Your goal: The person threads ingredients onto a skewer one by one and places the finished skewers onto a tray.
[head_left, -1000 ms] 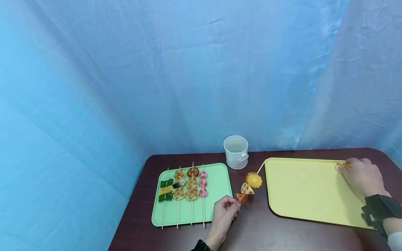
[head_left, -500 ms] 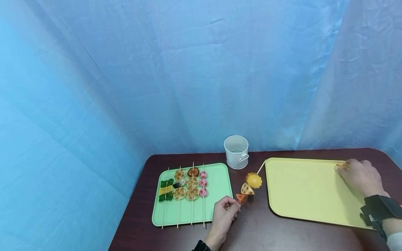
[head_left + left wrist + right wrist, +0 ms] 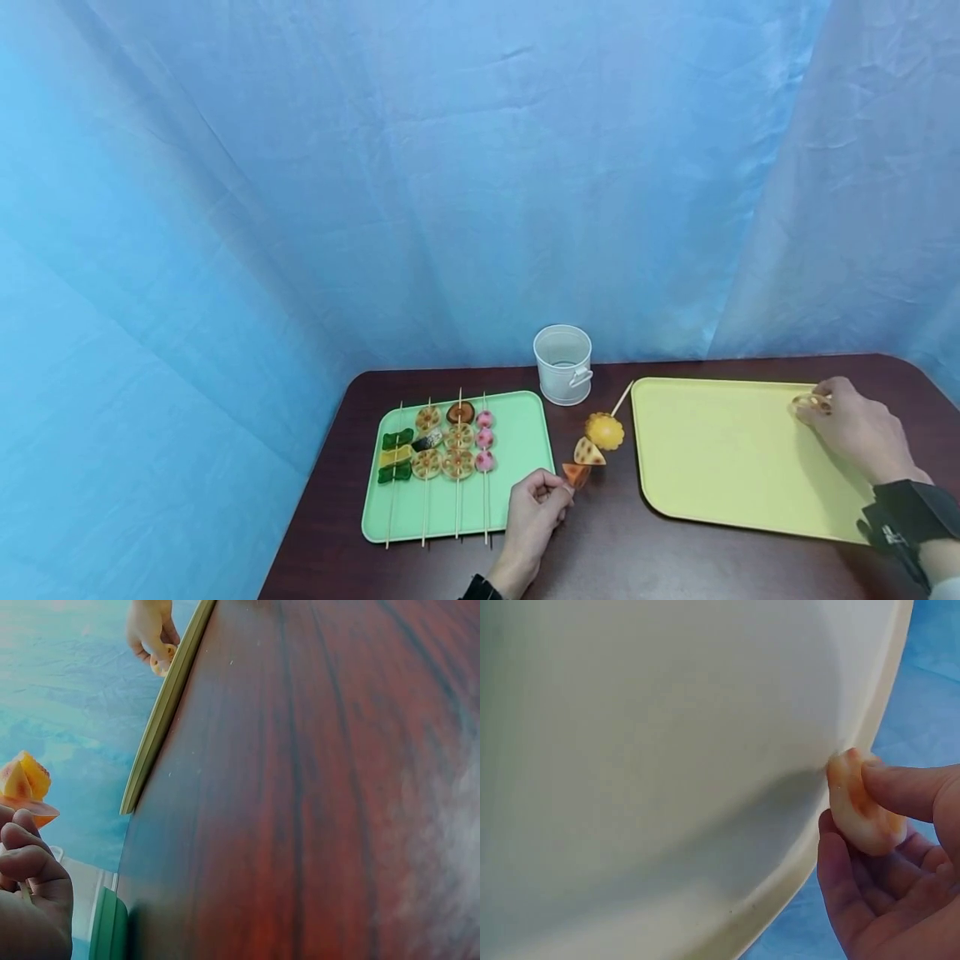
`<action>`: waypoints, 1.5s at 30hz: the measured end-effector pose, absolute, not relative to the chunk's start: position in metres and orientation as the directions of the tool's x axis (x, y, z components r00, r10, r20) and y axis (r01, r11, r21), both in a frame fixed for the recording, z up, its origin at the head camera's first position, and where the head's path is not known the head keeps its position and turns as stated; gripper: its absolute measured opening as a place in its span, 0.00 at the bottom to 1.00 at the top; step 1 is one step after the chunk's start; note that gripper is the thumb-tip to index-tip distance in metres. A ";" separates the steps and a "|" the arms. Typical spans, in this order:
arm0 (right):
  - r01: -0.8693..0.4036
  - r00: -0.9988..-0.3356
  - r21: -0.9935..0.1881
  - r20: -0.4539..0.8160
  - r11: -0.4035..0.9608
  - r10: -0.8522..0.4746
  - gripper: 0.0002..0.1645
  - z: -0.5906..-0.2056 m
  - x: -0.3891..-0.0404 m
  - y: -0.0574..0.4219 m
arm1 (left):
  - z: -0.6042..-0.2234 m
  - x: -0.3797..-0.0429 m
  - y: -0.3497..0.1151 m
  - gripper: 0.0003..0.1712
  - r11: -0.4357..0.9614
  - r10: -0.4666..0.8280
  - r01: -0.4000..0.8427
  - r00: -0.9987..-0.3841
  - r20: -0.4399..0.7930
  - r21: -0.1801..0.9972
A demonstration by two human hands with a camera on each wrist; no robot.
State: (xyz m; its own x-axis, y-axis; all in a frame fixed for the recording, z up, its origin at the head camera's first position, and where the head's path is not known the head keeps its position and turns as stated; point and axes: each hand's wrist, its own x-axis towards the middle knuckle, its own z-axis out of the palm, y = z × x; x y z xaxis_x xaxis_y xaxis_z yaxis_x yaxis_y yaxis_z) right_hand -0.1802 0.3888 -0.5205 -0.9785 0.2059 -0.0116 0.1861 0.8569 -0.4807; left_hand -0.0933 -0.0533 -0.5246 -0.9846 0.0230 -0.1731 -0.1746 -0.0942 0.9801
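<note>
My left hand (image 3: 534, 521) pinches the lower part of a skewer (image 3: 622, 398) between thumb and fingers, right at the tray's corner. On that stick sit a yellow scalloped piece (image 3: 604, 431), a pale spotted wedge (image 3: 589, 452) and an orange wedge (image 3: 575, 475) nearest the fingers. At the far right, my right hand (image 3: 862, 429) holds a lotus root slice (image 3: 810, 404) over the back edge of the yellow tray (image 3: 720, 500). In the right wrist view, thumb and fingers grip the same pale, orange-tinged slice (image 3: 855, 810) close to the rim.
A green tray (image 3: 517, 500) on the left bears several loaded skewers, with green and yellow pieces, lotus slices and pink balls (image 3: 485, 437). Behind, between the trays, stands a small white bucket (image 3: 564, 379). Blue cloth (image 3: 525, 167) hangs behind the dark wooden table (image 3: 615, 550).
My right hand has shifted slightly left with the lotus root slice, and more of the slice's holed face shows. My left hand and its skewer stay in place.
</note>
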 end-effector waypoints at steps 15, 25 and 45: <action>-0.008 -0.992 -0.633 0.100 0.774 0.072 0.35 -0.488 -0.155 0.344 | -0.524 -0.092 -0.054 0.03 -0.103 0.037 -0.191 -0.981 -0.189 0.976; 0.049 -0.999 -0.863 -0.033 0.503 0.042 0.40 -0.469 -0.151 0.306 | -0.522 -0.090 -0.051 0.03 -0.095 0.075 -0.197 -0.979 -0.190 0.976; 0.180 -0.984 -0.951 -0.176 -0.251 -0.038 0.22 -0.466 -0.144 0.265 | -0.522 -0.086 -0.043 0.02 -0.089 0.155 -0.153 -0.978 -0.138 0.984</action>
State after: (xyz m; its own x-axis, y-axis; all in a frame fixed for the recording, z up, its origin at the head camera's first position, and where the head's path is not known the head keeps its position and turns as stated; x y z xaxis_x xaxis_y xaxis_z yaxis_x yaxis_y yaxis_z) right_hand -0.1438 0.2655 -0.4664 -0.9837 -0.0384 -0.1756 0.1796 -0.2515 -0.9511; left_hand -0.0864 -0.0434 -0.5225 -0.9782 0.1552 -0.1378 -0.1527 -0.0892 0.9842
